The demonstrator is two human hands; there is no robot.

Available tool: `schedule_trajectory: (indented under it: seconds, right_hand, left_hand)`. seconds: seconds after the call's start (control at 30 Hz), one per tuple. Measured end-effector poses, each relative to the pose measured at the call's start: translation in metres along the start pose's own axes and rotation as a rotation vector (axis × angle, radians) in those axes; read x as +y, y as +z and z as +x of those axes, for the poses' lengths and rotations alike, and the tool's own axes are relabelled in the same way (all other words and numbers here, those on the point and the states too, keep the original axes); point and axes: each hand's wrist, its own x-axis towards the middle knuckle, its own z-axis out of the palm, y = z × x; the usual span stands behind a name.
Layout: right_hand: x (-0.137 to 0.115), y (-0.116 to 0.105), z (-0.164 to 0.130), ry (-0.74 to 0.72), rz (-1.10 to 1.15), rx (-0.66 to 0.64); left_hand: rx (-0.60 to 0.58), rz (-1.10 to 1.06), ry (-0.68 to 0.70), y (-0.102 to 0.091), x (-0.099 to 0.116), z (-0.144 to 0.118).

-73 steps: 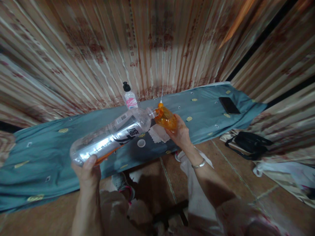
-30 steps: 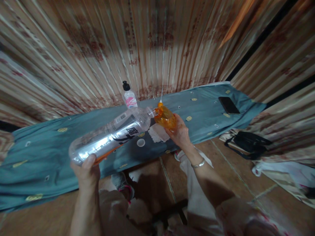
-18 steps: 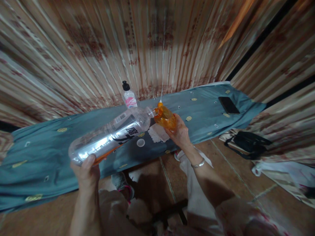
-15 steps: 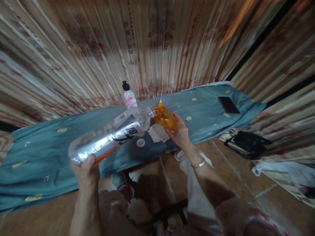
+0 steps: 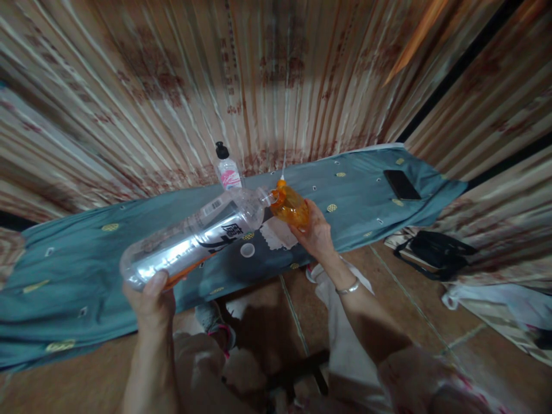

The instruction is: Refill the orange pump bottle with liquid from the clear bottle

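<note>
Shiny plastic, soft cloth

The big bottle [image 5: 194, 236] is clear, shiny plastic. The small orange bottle [image 5: 291, 208] is see-through plastic. The blue cloth [image 5: 86, 253] looks soft and dull.

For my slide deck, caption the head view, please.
Left hand tips clear bottle into orange bottle held by right hand.

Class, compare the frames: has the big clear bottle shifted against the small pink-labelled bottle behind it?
No. The big clear bottle keeps its tilt, mouth at the orange bottle, just right of the small pink-labelled bottle.
</note>
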Motion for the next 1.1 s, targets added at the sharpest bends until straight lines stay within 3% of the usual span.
schedule_trajectory:
  seconds: [1.1]
  right_hand:
    - [0.0032,0.0026,-0.0017,0.016,-0.006,0.002]
  left_hand:
    - [-0.052,0.086,0.0,0.0074,0.0077,0.0]
